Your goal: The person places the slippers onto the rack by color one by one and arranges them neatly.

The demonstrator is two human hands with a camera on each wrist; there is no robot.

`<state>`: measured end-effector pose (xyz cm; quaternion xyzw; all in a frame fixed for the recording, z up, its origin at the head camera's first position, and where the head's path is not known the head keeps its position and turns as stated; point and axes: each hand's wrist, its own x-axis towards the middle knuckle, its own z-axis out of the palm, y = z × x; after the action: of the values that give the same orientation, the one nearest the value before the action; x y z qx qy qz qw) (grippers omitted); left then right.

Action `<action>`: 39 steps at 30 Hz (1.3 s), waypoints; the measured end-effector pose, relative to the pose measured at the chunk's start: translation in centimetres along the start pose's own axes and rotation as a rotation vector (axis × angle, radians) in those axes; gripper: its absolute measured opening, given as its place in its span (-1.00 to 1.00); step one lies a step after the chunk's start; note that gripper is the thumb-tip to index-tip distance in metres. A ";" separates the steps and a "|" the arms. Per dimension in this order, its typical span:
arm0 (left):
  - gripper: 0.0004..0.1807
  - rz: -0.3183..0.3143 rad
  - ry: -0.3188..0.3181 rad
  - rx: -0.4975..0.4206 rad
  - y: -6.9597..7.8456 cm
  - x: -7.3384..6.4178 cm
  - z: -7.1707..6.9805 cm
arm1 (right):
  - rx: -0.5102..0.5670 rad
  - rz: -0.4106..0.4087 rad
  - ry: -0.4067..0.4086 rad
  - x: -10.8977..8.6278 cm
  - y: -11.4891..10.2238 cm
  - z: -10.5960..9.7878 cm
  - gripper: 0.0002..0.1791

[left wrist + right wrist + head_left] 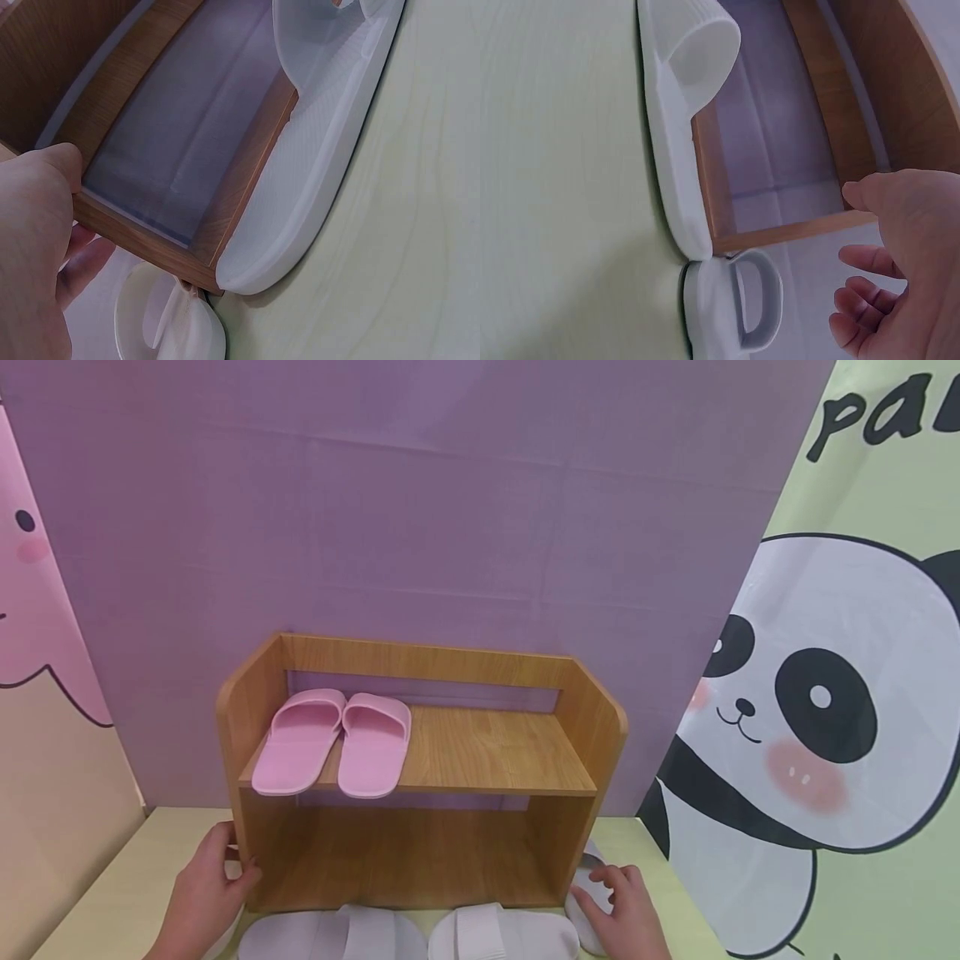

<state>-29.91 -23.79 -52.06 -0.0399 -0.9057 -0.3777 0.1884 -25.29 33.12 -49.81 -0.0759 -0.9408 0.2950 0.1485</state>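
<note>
A small two-tier wooden rack [495,752] stands on the table. On its upper shelf lie two pink slippers [300,747], side by side at the left. My left hand [206,889] grips the front edge of the rack's left side panel, thumb at the front and fingers outside. Beside the right panel is my right hand [626,906], thumb close to the panel's edge and fingers spread loosely apart. Two white slippers [300,935] lie along the rack's front. Another white slipper [588,914] lies outside the right panel, partly behind my right hand.
A further white slipper [202,330] lies outside the left panel, mostly hidden by my left hand in the head view. The pale table [120,868] reaches a purple backdrop [420,527] behind the rack. A panda-printed sheet [862,610] hangs at the right.
</note>
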 end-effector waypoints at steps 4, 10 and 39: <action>-0.36 0.002 0.000 0.002 0.0 0.0 0.0 | 0.001 0.011 -0.001 0.1 0.8 0.0 -0.60; -0.36 -0.010 -0.012 0.002 0.0 0.1 0.0 | -0.013 0.042 -0.023 0.3 1.7 0.1 -0.53; -0.37 0.005 0.014 0.014 0.0 -0.1 0.1 | -0.177 0.177 -0.105 1.0 5.7 3.5 0.03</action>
<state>-29.89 -23.70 -52.17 -0.0383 -0.9068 -0.3713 0.1959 -27.05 36.19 -55.59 -0.1557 -0.9593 0.2266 0.0650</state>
